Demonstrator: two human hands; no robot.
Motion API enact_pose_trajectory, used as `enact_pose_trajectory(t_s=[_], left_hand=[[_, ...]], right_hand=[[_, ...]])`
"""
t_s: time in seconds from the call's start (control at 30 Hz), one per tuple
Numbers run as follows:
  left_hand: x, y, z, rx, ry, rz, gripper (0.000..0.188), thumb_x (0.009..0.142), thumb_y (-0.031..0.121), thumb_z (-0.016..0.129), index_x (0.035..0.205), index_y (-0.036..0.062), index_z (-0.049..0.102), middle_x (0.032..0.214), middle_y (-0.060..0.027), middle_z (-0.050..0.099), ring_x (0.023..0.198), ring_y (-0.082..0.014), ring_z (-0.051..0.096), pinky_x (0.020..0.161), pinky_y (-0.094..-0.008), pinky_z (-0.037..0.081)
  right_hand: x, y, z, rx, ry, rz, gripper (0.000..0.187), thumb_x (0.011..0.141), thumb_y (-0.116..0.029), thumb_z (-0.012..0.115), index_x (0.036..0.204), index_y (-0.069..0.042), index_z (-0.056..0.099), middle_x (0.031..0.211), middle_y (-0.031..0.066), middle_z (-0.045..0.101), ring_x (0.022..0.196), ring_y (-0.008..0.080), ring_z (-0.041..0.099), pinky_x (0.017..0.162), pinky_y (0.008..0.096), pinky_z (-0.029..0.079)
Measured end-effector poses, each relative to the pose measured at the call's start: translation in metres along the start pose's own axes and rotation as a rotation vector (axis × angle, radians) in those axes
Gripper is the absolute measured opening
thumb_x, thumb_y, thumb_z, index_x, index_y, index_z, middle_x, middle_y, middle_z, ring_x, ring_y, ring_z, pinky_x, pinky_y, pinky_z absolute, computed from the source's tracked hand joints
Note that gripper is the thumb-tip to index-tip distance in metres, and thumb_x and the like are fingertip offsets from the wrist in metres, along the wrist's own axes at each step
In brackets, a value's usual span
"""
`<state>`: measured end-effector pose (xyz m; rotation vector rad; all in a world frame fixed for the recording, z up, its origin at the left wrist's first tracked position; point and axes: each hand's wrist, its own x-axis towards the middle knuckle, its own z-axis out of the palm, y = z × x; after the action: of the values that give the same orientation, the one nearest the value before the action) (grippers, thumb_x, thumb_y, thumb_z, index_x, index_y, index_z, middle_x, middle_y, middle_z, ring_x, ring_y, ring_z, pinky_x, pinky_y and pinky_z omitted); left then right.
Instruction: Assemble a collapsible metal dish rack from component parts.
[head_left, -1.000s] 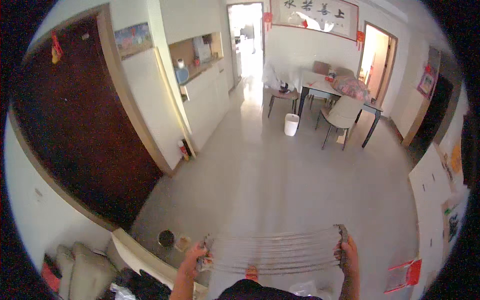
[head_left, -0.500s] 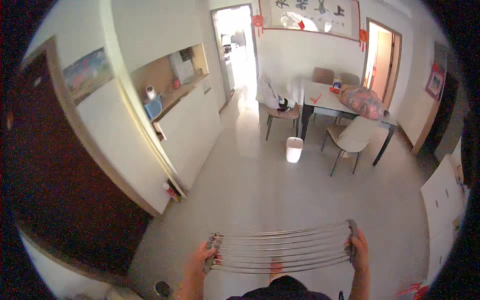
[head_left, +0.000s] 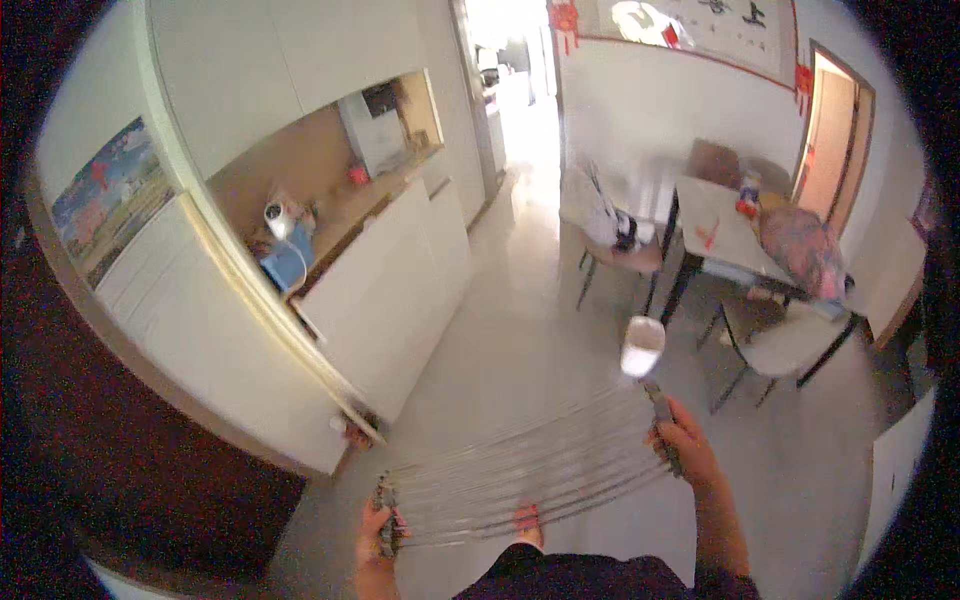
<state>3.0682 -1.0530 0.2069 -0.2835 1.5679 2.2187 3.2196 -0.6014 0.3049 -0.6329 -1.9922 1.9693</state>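
Observation:
Between my hands stretches a shelf-like panel of several thin parallel rods or cords, with a dark grey bar at each end; motion blurs it, and I cannot tell whether the strands are stiff. My left hand is closed around the left end bar, low in the view. Higher up and farther out, my right hand grips the right end bar, so the panel slopes upward to the right. Through the strands' lower edge shows a foot in a pinkish slipper.
A white bin stands on the floor beyond my right hand. Behind it are a table with a bulky patterned bag, and chairs, one pale chair nearer. White cabinets line the left side, beside a dark door.
My view has swung and tilted, shifting the table and bin rightward and lower. The panel went from nearly level to sloping, its right end now higher. Both hands keep their grip.

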Motion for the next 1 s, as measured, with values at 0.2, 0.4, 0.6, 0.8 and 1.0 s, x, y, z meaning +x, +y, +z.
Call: enact_pose_trajectory(t_s=[0.2, 0.4, 0.6, 0.8, 1.0], left_hand=[[0.186, 0.062, 0.133, 0.044, -0.131, -0.041, 0.050, 0.077, 0.015, 0.061, 0.123, 0.0072, 0.043, 0.082, -0.0054, 0.055, 0.061, -0.0166, 0.056, 0.051, -0.0347, 0.051], [0.374, 0.093, 0.248, 0.108, -0.367, -0.098, 0.051, 0.079, 0.013, 0.059, 0.126, 0.0058, 0.040, 0.085, -0.0070, 0.057, 0.065, -0.0171, 0.058, 0.056, -0.0345, 0.053], [0.533, 0.103, 0.335, 0.068, -0.329, -0.114, 0.053, 0.079, 0.013, 0.059, 0.127, 0.0062, 0.038, 0.083, -0.0077, 0.057, 0.065, -0.0187, 0.058, 0.055, -0.0353, 0.053], [0.647, 0.176, 0.402, -0.017, -0.194, 0.022, 0.052, 0.080, 0.012, 0.057, 0.128, 0.0096, 0.038, 0.079, -0.0069, 0.055, 0.066, -0.0171, 0.057, 0.054, -0.0322, 0.053], [0.800, 0.187, 0.434, -0.133, -0.137, 0.011, 0.045, 0.080, 0.011, 0.056, 0.123, 0.0069, 0.042, 0.080, -0.0069, 0.055, 0.065, -0.0164, 0.057, 0.050, -0.0293, 0.053]], right_hand=[[0.137, -0.010, -0.039, -0.031, 0.273, 0.060, 0.050, 0.083, -0.021, 0.050, 0.131, -0.009, 0.041, 0.077, 0.0012, 0.057, 0.060, 0.0072, 0.048, 0.051, 0.0218, 0.040], [0.266, -0.025, -0.074, 0.172, 0.508, 0.007, 0.062, 0.080, -0.030, 0.058, 0.133, -0.006, 0.037, 0.080, 0.0016, 0.056, 0.064, 0.0102, 0.049, 0.055, 0.0242, 0.040], [0.465, -0.019, -0.113, 0.119, 0.437, -0.022, 0.051, 0.081, -0.022, 0.052, 0.128, -0.007, 0.043, 0.076, 0.0014, 0.055, 0.060, 0.0082, 0.050, 0.051, 0.0219, 0.040], [0.704, -0.075, -0.104, 0.163, 0.265, -0.068, 0.046, 0.080, -0.021, 0.051, 0.124, -0.006, 0.046, 0.077, 0.0005, 0.055, 0.061, 0.0075, 0.049, 0.053, 0.0203, 0.039], [0.891, -0.124, -0.063, 0.020, 0.184, -0.043, 0.043, 0.079, -0.019, 0.050, 0.119, -0.005, 0.051, 0.077, -0.0001, 0.056, 0.065, 0.0067, 0.049, 0.057, 0.0197, 0.039]])
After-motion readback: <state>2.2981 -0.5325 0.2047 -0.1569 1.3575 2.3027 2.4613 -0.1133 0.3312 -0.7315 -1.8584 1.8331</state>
